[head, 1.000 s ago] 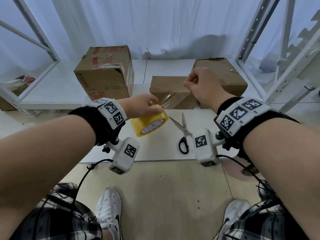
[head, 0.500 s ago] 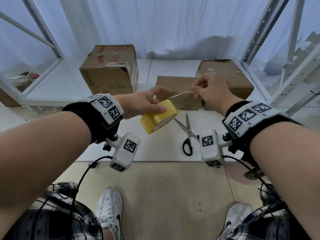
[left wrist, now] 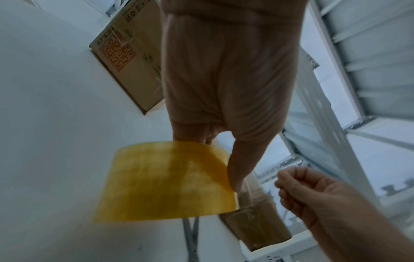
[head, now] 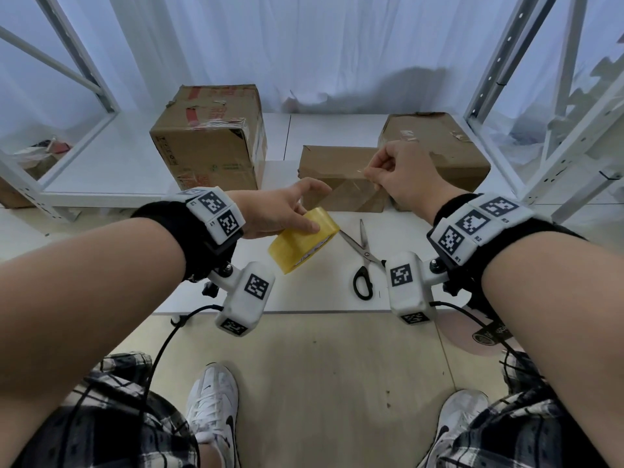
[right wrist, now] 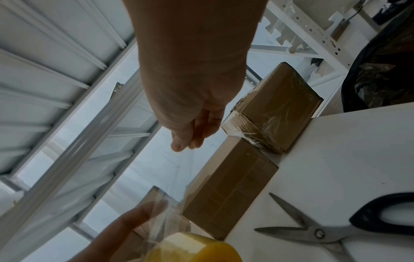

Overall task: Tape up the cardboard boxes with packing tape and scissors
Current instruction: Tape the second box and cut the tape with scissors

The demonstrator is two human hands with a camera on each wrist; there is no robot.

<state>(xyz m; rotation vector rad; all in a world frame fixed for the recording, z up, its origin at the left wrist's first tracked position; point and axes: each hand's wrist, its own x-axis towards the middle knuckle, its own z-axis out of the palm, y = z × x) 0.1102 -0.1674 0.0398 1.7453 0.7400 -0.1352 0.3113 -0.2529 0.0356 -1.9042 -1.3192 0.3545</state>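
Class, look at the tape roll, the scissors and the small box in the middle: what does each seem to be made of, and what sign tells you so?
Tape roll: glossy yellowish plastic film; the pulled strip is see-through.
Scissors: dull grey blades, probably steel; smooth black handles, likely plastic.
Small middle box: matte brown cardboard, creased, with shiny clear tape over part of it.

A packing or storage room: white metal shelving frames at both frame edges, white curtains behind, worn cardboard boxes on a low white platform.
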